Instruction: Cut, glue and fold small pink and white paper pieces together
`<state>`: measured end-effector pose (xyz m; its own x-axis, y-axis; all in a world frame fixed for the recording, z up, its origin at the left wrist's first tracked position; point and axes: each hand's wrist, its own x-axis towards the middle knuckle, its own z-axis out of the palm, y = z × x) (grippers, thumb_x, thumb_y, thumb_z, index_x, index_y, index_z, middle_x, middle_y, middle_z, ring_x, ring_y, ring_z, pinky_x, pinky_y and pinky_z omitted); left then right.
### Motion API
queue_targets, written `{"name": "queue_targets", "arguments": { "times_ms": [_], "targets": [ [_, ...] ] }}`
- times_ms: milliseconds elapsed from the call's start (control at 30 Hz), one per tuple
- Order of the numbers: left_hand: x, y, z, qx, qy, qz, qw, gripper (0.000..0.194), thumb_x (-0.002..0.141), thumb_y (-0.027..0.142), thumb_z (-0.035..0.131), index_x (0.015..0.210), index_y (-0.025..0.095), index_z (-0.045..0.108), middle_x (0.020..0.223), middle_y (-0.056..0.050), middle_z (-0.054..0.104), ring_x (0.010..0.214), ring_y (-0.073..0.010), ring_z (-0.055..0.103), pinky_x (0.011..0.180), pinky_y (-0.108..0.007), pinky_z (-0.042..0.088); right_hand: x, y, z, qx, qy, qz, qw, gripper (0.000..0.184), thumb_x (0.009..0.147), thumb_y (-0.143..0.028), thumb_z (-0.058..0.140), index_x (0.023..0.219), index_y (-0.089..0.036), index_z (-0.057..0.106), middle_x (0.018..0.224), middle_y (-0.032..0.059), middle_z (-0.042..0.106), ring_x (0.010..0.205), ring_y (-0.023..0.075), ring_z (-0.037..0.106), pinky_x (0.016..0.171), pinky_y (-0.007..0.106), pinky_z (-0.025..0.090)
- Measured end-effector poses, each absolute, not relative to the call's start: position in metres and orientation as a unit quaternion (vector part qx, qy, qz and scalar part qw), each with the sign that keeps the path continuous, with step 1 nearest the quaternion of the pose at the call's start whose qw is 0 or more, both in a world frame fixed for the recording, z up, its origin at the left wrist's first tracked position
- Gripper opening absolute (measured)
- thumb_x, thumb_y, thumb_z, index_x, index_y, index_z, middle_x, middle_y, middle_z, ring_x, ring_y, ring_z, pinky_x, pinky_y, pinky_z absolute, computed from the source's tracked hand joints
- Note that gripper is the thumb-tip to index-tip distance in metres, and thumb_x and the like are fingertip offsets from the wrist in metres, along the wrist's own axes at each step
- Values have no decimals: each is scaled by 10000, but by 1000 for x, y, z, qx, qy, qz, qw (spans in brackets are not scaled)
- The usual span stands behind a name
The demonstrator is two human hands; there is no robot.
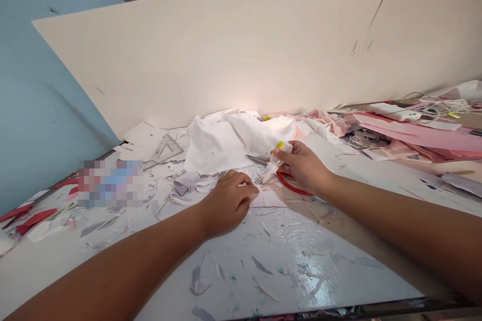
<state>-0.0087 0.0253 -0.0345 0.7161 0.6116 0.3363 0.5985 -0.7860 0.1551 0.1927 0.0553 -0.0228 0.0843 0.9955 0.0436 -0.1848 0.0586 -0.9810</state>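
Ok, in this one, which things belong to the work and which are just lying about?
In use: right hand gripping a white glue bottle; left hand resting on a pale paper piece; red ring by the right hand.

Lying about: crumpled white cloth, clear set square, pink paper sheets.

On the counter (331,266), the left hand (228,203) rests on a paper sheet (269,196), while the right hand (303,166) holds a glue bottle (276,162) just above that sheet, with a ring (289,185) beneath the hand and scissors (256,159) just behind the bottle. Behind the hands lies a cloth (235,140), with a set square (164,150) to its left and a paper stack (414,133) well to its right. A board (211,45) stands along the counter's back, and a wall (41,100) runs along its left side.
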Motion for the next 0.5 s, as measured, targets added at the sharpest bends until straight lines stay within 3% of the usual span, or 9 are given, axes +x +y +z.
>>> {"name": "queue_targets", "arguments": {
  "times_ms": [233, 500],
  "targets": [
    [-8, 24, -34, 925, 333, 183, 15, 228, 759, 88, 394, 803, 190, 592, 973, -57, 518, 915, -185, 419, 836, -355, 346, 190, 53, -23, -464, -442, 516, 568, 261, 686, -298, 668, 847, -222, 476, 810, 16, 616, 661, 151, 625, 586, 271, 505],
    [-5, 28, -32, 920, 367, 129, 48, 407, 779, 116, 361, 1061, 313, 577, 1161, -37, 451, 994, -220, 373, 888, -438, 304, 188, 56, -38, -446, -469, 511, 566, 263, 666, -321, 678, 813, -220, 485, 722, -3, 593, 631, 154, 600, 608, 309, 514]
  ]
}}
